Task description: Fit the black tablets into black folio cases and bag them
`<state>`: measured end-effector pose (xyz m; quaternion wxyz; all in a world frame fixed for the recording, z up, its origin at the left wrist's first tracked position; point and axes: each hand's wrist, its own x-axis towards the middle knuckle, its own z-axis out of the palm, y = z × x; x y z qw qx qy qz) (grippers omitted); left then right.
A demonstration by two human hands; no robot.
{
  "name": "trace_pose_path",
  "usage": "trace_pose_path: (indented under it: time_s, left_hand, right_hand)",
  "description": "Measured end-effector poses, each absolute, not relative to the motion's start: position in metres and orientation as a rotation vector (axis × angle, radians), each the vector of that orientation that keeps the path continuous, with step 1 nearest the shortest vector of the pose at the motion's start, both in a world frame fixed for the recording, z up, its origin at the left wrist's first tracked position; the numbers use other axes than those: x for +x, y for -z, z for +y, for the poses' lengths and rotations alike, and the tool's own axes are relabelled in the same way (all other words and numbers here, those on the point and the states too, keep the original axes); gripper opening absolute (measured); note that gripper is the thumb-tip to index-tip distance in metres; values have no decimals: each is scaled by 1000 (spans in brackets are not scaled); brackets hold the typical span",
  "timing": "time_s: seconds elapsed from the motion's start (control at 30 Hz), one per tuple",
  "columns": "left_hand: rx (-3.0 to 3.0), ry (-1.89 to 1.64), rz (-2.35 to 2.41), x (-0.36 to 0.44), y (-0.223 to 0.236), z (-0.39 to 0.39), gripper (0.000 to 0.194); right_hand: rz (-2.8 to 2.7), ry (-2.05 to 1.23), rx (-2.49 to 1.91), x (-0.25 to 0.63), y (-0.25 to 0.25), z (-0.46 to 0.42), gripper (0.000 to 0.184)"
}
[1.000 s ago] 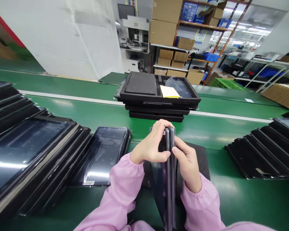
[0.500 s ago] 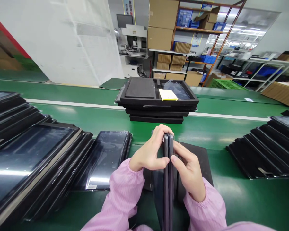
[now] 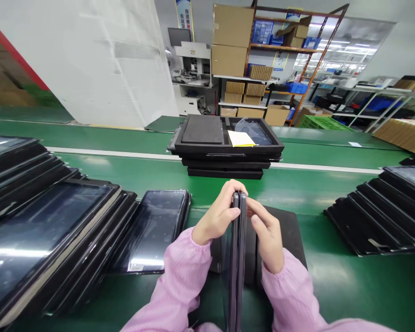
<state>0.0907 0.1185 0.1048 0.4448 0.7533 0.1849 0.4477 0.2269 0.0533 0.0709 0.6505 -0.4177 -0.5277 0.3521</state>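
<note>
Two slim dark tablets (image 3: 238, 258) stand upright on their edges, pressed face to face, in front of me. My left hand (image 3: 220, 213) grips them at the top, its fingers over the upper corner and its thumb on the edge toward me. To their right is my right hand (image 3: 267, 233), fingers stretched toward the upper corner and thumb lifted off the edge. Whether its fingertips touch the tablets is hard to see. Beneath and behind them lies a dark flat case or foam sheet (image 3: 287, 235) on the green work surface (image 3: 332, 286).
Stacks of film-wrapped screens in black trays (image 3: 51, 230) fill the left. Beside them lies a small pile of wrapped tablets (image 3: 159, 226). Ahead is a stack of black foam trays (image 3: 224, 161) with a yellow-edged paper (image 3: 241, 138). More black trays (image 3: 383, 216) lean at the right.
The tablets have shifted slightly left. My right thumb has come off their edge and the right hand has drawn back a little; my left hand keeps its grip.
</note>
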Motion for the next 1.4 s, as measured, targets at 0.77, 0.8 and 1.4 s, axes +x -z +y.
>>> trace_pose_path:
  time_s: [0.77, 0.8, 1.4]
  left_hand:
    - [691, -707, 769, 28, 7, 38, 69]
    - [666, -706, 799, 35, 6, 39, 66]
    - [925, -722, 808, 61, 42, 41, 56]
  right_hand:
    - [-804, -1171, -1528, 236, -22, 39, 57]
    - [-835, -1095, -1551, 243, -28, 41, 54]
    - [-1733, -145, -1306, 202, -31, 4, 20]
